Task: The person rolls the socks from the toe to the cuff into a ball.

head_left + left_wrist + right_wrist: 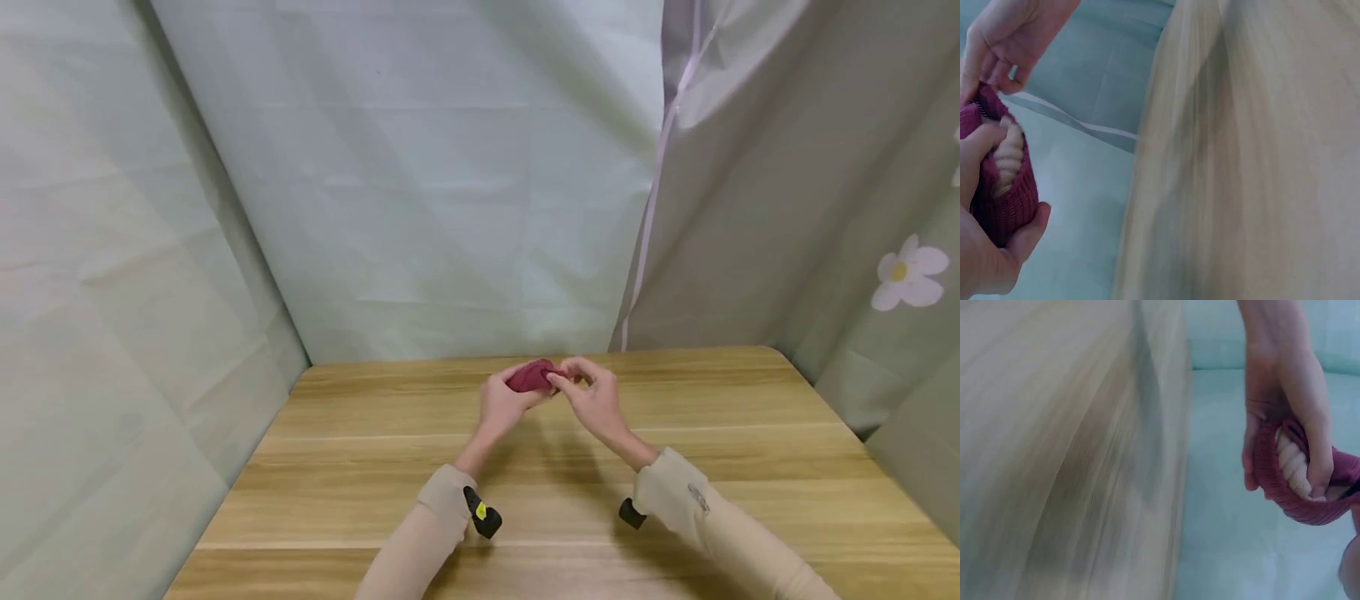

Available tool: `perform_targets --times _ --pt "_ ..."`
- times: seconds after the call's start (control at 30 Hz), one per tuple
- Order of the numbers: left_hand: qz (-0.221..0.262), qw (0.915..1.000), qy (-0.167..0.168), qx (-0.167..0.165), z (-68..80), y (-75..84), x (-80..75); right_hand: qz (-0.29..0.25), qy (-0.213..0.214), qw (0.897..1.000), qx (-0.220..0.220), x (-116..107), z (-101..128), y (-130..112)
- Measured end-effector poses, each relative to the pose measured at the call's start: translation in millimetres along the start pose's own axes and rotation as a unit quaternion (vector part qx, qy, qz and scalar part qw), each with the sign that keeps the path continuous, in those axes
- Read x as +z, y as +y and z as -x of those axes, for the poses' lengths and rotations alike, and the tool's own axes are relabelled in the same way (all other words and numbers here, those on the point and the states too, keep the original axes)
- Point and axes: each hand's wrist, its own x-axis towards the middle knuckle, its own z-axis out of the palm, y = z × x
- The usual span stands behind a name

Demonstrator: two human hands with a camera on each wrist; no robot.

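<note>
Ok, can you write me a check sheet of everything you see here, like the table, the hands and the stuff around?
Surface: wooden table, light planks, bare where it shows.
Job's things: dark red knitted sock with a cream knitted piece tucked inside its opening.
Clutter: nothing seen.
Hands: left hand grips the sock from below; right hand pinches its edge, above the far part of the table.
Cables: nothing seen; a small black device sits at the left wrist, another at the right.
Surroundings: pale green cloth behind and left, grey curtain with a white flower on the right.
</note>
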Motion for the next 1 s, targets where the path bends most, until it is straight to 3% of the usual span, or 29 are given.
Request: perform_targets --times 0.1,0.27,0.37,0.47,0.57,0.67,0.73,0.87,1.0 --pt "-0.031 0.9992 0.024 -0.001 -0.7 4.8 3.9 -0.003 -0.012 0.997 -0.082 -2 0 1" --pt "-0.08 0.9958 0.041 0.015 -1.7 10.6 7.6 0.012 -0.065 0.978 -0.197 -4 -5 16" --pt "-0.092 0.9952 0.017 0.028 -1.4 13.2 8.6 0.058 -0.069 0.97 -0.224 -5 -10 17" --pt "-0.062 0.9967 -0.039 0.034 -0.9 16.0 7.0 0.1 -0.057 0.971 -0.208 -6 -15 16" --pt "-0.02 0.9934 -0.106 0.038 -0.3 17.4 3.3 0.108 -0.049 0.981 -0.154 -8 -17 14" --pt "0.022 0.9876 -0.15 0.042 -1.2 17.3 0.8 0.091 -0.066 0.99 -0.09 -12 -20 12" --pt "0.038 0.9859 -0.157 0.046 -2.2 16.4 0.0 0.077 -0.093 0.992 -0.047 -14 -20 11" --pt "0.038 0.9883 -0.139 0.051 -2.5 13.6 -2.3 0.059 -0.134 0.989 0.024 -19 -21 9" --pt "0.005 0.9918 -0.116 0.053 -2.2 10.9 -2.6 0.105 -0.144 0.984 -0.007 -20 -24 6"
